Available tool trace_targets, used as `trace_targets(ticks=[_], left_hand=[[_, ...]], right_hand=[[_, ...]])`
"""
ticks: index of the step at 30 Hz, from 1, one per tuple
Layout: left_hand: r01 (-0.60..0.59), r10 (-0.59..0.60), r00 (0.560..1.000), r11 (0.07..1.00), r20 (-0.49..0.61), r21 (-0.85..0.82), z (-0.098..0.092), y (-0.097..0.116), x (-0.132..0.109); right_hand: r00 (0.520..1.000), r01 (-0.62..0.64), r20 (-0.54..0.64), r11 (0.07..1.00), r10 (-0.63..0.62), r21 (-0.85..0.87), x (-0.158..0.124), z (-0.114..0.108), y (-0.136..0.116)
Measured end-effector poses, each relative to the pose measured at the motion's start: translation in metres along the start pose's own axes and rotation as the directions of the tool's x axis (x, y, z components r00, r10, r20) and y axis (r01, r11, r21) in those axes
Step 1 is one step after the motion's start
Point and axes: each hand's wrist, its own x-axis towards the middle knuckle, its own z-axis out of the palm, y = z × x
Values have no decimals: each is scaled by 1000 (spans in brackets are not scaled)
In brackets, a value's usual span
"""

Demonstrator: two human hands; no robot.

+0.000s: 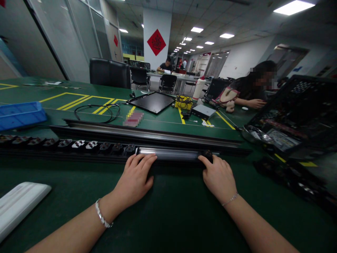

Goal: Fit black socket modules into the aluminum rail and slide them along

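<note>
Clock from our seat: 12 is straight ahead. The long black socket rail (79, 158) lies crosswise on the green bench (173, 214): its row of sockets (92, 144) runs off toward 10, its glossy panel (173, 155) sits at 12. Our L hand (138, 177) is at 11, fingers close together & bent over the panel's near edge, thumb well apart, so no pinch there. Our R hand (219, 177) is at 1, fingertips by a small blk end piece (207, 153); can't tell if they grip it or just rest.

To do this well, we'd spread pressure evenly btwn L & R hands, so neither end rocks up, w/ flat pads rather than nails, since the gloss prob. marks easily. Let's hold the rail parallel to the rear channel (147, 134) just beyond at 12; a hard shove away could knock the two together. Also check the R end sits level before putting any real force on it.
</note>
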Motion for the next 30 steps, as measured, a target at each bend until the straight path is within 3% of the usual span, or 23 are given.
trace_targets(ticks=[30], left_hand=[[-1, 1, 1000, 1000, 5, 13, 0, 0, 0]], right_hand=[[997, -64, 36, 997, 65, -34, 0, 1, 4]])
